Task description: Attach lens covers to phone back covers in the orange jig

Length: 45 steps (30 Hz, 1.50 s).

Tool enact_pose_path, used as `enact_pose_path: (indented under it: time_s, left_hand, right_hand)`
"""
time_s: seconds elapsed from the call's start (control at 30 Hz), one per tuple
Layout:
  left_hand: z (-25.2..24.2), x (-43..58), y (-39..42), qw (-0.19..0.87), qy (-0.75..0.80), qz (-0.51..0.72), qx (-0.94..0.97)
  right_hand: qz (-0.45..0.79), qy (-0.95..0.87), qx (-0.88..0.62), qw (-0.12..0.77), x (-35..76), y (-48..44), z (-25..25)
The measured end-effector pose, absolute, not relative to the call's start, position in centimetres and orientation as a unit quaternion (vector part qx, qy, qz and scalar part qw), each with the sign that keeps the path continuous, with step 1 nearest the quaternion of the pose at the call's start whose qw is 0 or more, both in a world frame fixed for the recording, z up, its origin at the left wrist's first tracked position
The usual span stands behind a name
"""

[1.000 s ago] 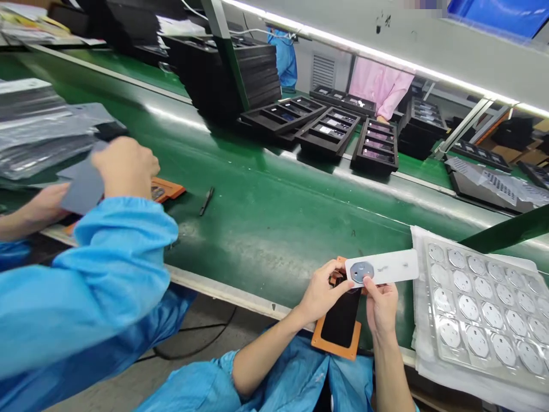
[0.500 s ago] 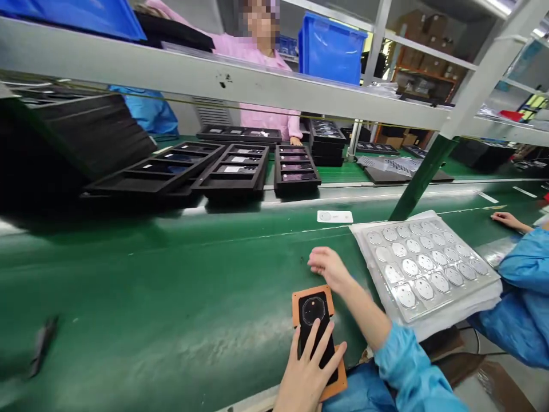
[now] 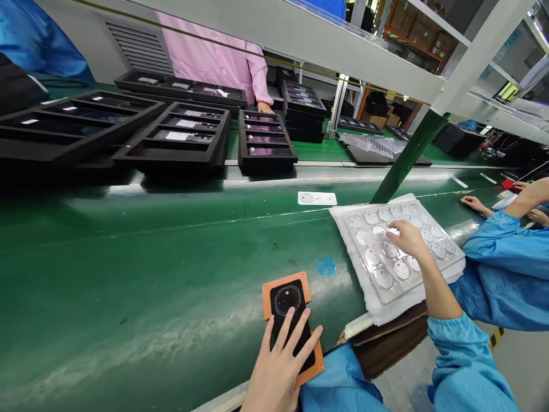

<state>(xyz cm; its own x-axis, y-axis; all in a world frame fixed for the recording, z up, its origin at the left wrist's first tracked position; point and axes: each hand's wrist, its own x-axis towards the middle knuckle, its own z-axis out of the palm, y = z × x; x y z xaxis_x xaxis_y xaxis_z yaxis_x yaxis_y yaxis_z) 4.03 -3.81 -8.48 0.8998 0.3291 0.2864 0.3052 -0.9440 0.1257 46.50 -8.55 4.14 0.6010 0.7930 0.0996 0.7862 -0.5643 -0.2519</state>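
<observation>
We hold the black panel (image 3: 286, 300) at six o'clock under our open left hand (image 3: 278, 366), while our right hand (image 3: 405, 237), loosely open, reaches onto the tray (image 3: 384, 293) at three o'clock, apparently picking a disc (image 3: 383, 277), which calls for a fine pinch.

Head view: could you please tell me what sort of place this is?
Most likely a factory assembly line: a long green conveyor belt, rows of black compartment trays beside it, and a clear blister tray of round parts under the right hand.

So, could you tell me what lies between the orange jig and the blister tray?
Head view: just a small blue disc on green belt between jig and tray.
</observation>
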Motion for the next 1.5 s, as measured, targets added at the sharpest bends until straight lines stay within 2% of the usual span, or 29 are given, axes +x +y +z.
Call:
enact_pose_path:
  time_s: [0.17, 0.37, 0.43, 0.53, 0.6, 0.67, 0.77, 0.9, 1.03, 1.23, 1.5]
  left_hand:
    - [-8.3, 4.0, -3.7, 0.036, 0.165, 0.155, 0.973]
    - [-8.1, 4.0, -3.8, 0.047, 0.166, 0.146, 0.974]
    - [-7.9, 4.0, -3.9, 0.063, 0.170, 0.145, 0.973]
    - [-7.2, 3.9, -3.9, 0.098, 0.172, 0.131, 0.971]
    - [-6.7, 3.8, -3.8, 0.135, 0.165, 0.121, 0.970]
    - [-6.4, 3.5, -3.4, 0.179, 0.157, 0.128, 0.963]
    - [-6.7, 2.8, -3.0, 0.210, 0.183, 0.172, 0.945]
    - [-7.5, 2.1, -3.3, 0.208, 0.246, 0.237, 0.916]
    - [-7.8, 2.1, -3.6, 0.213, 0.282, 0.245, 0.903]
    - [-7.5, 2.4, -3.3, 0.197, 0.291, 0.185, 0.918]
    - [-7.2, 2.5, -3.3, 0.195, 0.302, 0.157, 0.920]
  right_hand:
    - [0.058, -0.442, -0.886, 0.126, 47.5, -7.4, 3.0]
    - [0.049, -0.436, -0.888, 0.141, 46.8, -6.4, 3.6]
    - [0.040, -0.452, -0.875, 0.171, 44.9, -7.2, 4.5]
    - [0.033, -0.504, -0.813, 0.289, 39.9, -8.6, 5.3]
    - [0.103, -0.535, -0.752, 0.371, 35.9, -9.1, 5.0]
    - [0.219, -0.547, -0.699, 0.406, 32.2, -8.8, 3.9]
    - [0.352, -0.529, -0.669, 0.385, 27.8, -6.5, 0.9]
    - [0.409, -0.505, -0.677, 0.346, 24.7, -2.5, -2.7]
    - [0.378, -0.502, -0.712, 0.312, 23.6, -1.0, -3.7]
    - [0.222, -0.547, -0.768, 0.249, 23.2, -2.3, -3.6]
    - [0.156, -0.646, -0.673, 0.326, 25.2, -5.8, -4.2]
